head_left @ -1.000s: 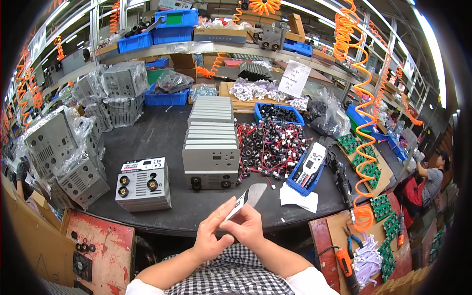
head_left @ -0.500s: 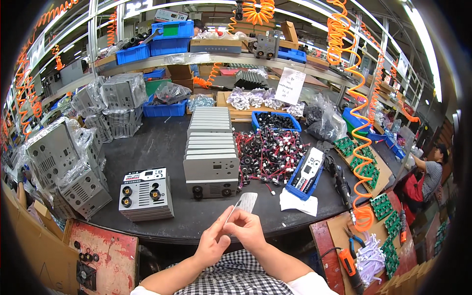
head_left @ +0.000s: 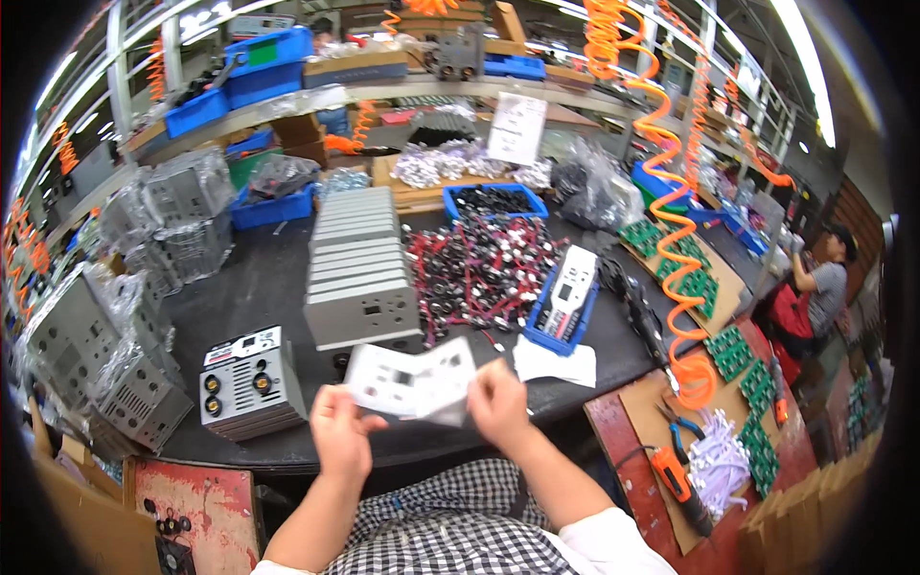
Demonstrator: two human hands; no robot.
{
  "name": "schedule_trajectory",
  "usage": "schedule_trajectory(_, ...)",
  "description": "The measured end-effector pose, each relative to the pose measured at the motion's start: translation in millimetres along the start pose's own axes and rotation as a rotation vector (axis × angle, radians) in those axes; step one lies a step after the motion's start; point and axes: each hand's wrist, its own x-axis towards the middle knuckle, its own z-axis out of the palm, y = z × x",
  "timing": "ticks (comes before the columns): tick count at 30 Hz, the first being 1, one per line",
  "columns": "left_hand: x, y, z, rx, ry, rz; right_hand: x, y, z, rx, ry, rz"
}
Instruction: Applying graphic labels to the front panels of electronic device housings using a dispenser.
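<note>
A white label sheet (head_left: 448, 376) with dark square and round marks or openings is stretched between my hands, bent in the middle and smeared by motion. My left hand (head_left: 342, 428) grips its left edge, thumb pointing inward. The right edge is pinched in my closed right hand (head_left: 499, 402). Whether the sheet is one layer or two cannot be made out. Just beyond it stands a row of grey metal panels (head_left: 360, 321) with cut-outs. To the left lies a stack of grey panels (head_left: 251, 388) with slots, brass-coloured round fittings and a white label on top.
Wired black parts (head_left: 479, 273) are heaped right of the row. A blue tray (head_left: 559, 326) holds printed labels, beside white paper (head_left: 565, 364). Plastic-wrapped panels (head_left: 101, 355) crowd the left. An orange coiled hose (head_left: 685, 287) hangs at right, above a side table with circuit boards (head_left: 730, 355).
My hands have moved apart, and the sheet is now spread between them instead of held close at the fingertips. The whole view has shifted, so the bench things appear further left.
</note>
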Motion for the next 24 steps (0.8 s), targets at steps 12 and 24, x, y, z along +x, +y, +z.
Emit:
schedule_trajectory(12, 3.0, 8.7, 6.3, -0.128, 0.078, 0.160, -36.3, 103.0, -141.6, -0.359, 0.035, 0.864)
schedule_trajectory(24, -19.9, 17.9, 16.4, 0.317, -0.147, 0.627, -25.2, 120.3, -131.6, -0.844, 0.101, 0.466)
